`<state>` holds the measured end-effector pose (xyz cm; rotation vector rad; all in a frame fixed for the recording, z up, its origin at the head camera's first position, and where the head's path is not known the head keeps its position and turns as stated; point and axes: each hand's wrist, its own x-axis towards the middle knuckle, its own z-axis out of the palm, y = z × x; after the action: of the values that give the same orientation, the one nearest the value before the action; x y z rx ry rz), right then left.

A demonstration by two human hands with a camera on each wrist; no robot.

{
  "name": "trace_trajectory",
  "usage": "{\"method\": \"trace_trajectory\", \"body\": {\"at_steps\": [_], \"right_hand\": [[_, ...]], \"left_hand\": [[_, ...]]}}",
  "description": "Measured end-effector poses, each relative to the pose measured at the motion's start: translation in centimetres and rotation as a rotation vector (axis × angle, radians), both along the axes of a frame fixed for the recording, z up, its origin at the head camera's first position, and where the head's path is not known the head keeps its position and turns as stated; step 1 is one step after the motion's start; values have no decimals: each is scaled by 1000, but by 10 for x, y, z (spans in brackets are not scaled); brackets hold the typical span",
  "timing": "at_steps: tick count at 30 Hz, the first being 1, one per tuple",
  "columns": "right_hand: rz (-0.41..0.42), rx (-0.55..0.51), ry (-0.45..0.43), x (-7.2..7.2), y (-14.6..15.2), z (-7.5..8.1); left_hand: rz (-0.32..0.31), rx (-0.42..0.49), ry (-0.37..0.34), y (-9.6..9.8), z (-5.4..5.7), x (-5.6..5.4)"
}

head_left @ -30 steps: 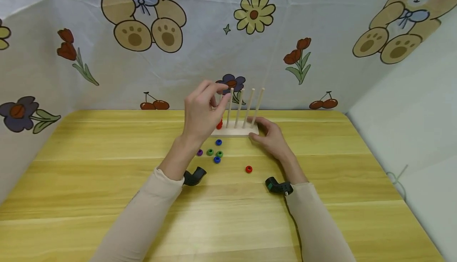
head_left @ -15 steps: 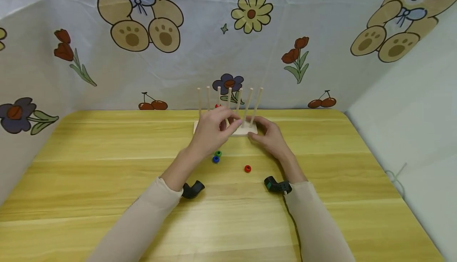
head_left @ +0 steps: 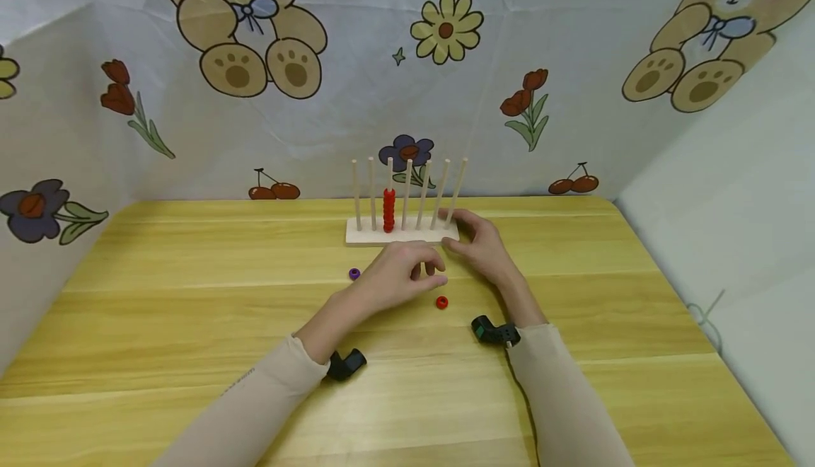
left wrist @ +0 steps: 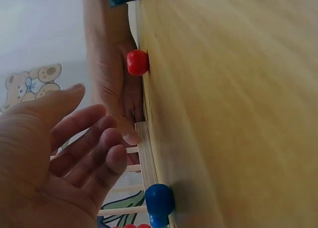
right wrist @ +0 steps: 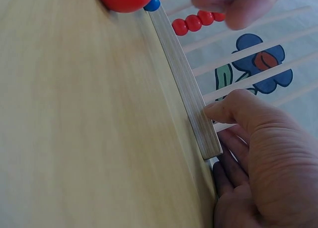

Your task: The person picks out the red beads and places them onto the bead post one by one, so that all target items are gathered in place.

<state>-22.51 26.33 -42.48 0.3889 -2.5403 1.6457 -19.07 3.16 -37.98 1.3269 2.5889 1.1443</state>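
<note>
A wooden peg rack (head_left: 359,236) with several upright pegs stands near the back of the table. Red beads (head_left: 389,211) are stacked on its third peg from the left. My right hand (head_left: 482,242) holds the rack's right end, thumb at the front and fingers behind. In front of the rack, my left hand (head_left: 396,276) hovers over the table, fingers loosely bent with nothing between them. Just off its fingertips lies a loose red bead (head_left: 442,303). Blue beads (left wrist: 159,199) show in the left wrist view; in the head view my left hand hides them.
A purple bead (head_left: 354,274) lies left of my left hand. Behind the table hangs a cloth (head_left: 356,120) printed with bears and flowers. A white wall (head_left: 738,205) runs along the table's right side.
My left hand has come down from the pegs toward the front and right, near the loose red bead, uncovering the red stack. My right hand has stayed at the rack's end.
</note>
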Motion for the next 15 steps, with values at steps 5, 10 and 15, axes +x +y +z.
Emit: {"method": "trace_trajectory", "body": {"at_steps": [5,10,15], "right_hand": [[10,-33,9,1,0,-1],[7,-28,0,1,1,-1],[2,-15,-7,0,1,-1]], "left_hand": [[-73,-90,-34,3,-5,4],[-144,-148,-64,8,-10,7],[-169,-164,-79,9,-10,9]]}}
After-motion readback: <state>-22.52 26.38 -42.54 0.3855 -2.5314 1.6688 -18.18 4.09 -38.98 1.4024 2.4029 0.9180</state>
